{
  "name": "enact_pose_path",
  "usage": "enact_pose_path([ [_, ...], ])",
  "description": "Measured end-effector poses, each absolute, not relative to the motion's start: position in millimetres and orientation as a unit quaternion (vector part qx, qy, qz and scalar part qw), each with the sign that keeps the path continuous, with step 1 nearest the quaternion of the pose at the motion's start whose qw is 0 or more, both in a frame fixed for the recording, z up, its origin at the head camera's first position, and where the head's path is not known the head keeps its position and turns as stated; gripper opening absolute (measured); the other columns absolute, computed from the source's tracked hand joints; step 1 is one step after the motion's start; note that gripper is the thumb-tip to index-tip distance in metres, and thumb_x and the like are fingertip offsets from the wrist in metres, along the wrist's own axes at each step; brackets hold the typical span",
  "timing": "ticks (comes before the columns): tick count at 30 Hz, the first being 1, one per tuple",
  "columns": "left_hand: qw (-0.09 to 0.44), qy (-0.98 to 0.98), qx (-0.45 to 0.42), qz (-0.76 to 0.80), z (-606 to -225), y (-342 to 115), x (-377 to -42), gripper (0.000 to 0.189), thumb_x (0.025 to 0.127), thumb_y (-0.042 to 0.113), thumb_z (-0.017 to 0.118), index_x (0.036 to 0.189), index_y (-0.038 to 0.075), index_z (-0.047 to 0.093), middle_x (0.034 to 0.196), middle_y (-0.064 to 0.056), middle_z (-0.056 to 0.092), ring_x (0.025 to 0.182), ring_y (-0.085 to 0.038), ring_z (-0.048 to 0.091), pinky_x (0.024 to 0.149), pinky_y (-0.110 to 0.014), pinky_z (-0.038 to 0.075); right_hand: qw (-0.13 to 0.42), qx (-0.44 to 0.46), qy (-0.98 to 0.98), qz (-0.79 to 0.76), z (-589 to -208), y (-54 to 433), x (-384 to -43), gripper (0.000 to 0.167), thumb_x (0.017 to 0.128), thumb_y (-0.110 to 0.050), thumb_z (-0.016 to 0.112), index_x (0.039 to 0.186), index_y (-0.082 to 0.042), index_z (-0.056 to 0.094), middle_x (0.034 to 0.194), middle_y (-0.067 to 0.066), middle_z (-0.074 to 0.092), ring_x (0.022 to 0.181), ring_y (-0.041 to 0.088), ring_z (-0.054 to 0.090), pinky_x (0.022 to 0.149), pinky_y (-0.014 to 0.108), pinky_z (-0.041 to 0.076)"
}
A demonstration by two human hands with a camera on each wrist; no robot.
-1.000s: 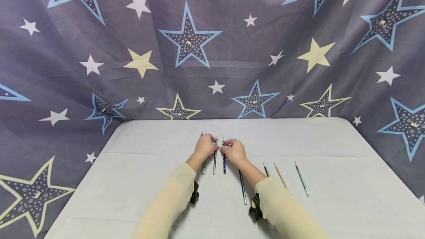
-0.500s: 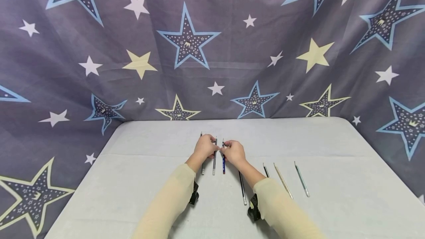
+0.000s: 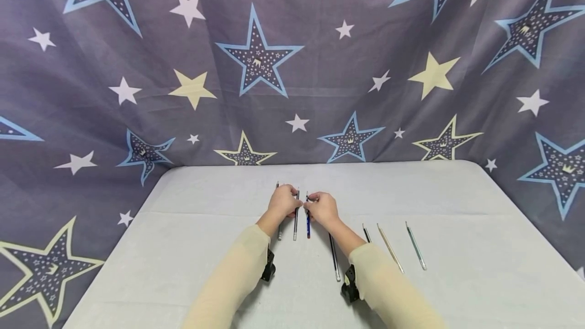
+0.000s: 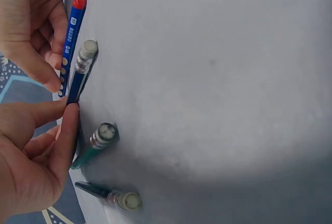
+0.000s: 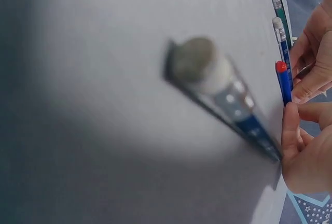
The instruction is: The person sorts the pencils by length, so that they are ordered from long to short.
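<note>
Near the far middle of the table, my left hand (image 3: 282, 201) pinches a dark blue pencil (image 3: 296, 225) with a white eraser, between thumb and finger. Just right of it, my right hand (image 3: 322, 209) holds a bright blue pencil (image 3: 308, 228) whose end is red, as the left wrist view shows on the same blue pencil (image 4: 74, 24). Both pencils lie roughly side by side, erasers toward me, with a narrow gap. Left of them, partly behind my left hand, are a green pencil (image 4: 93, 149) and a dark pencil (image 4: 106, 194), also with erasers.
A dark pencil (image 3: 334, 258) lies nearer, beside my right forearm. Further right are a black pencil (image 3: 366, 233) partly hidden by the sleeve, a gold pencil (image 3: 390, 248) and a teal pencil (image 3: 415, 245). A star-patterned curtain (image 3: 311, 85) hangs behind the white-covered table (image 3: 192, 248).
</note>
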State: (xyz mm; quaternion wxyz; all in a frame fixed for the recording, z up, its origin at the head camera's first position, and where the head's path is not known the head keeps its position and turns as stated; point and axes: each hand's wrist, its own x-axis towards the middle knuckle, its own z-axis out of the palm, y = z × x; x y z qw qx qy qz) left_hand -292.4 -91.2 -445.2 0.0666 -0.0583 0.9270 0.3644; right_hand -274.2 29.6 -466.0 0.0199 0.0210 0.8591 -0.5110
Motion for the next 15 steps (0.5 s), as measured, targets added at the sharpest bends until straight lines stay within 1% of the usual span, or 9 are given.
enact_pose_path([
  [6,0.063,0.933,-0.051,0.351,-443.6,-89.1,-291.6,0.035,0.082,0.013,0.07,0.113,0.0,0.059,0.112,-0.017,0.062,0.046,-0.012,0.059,0.042,-0.021,0.053,0.039,0.026,0.843,-0.536,-462.2,34.3,-275.1,0.024,0.087,-0.012,0.063,0.107,0.001,0.063,0.069,0.008,0.061,0.047,0.011,0.056,0.046,0.024,0.056],
  [11,0.049,0.94,-0.038,0.337,-438.5,-89.0,-288.3,0.037,0.083,0.018,0.07,0.115,0.002,0.06,0.108,-0.015,0.064,0.048,-0.012,0.059,0.042,-0.02,0.052,0.038,0.018,0.848,-0.528,-454.3,40.6,-272.6,0.025,0.087,-0.015,0.062,0.107,0.0,0.064,0.078,0.014,0.066,0.049,0.013,0.057,0.046,0.026,0.056],
  [15,0.046,0.941,-0.015,0.334,-432.8,-88.4,-284.3,0.039,0.084,0.024,0.069,0.116,0.004,0.06,0.09,-0.011,0.069,0.047,-0.012,0.058,0.04,-0.019,0.048,0.041,0.013,0.859,-0.511,-445.7,48.2,-267.8,0.025,0.088,-0.015,0.061,0.108,-0.001,0.063,0.082,0.016,0.066,0.049,0.014,0.058,0.045,0.026,0.055],
])
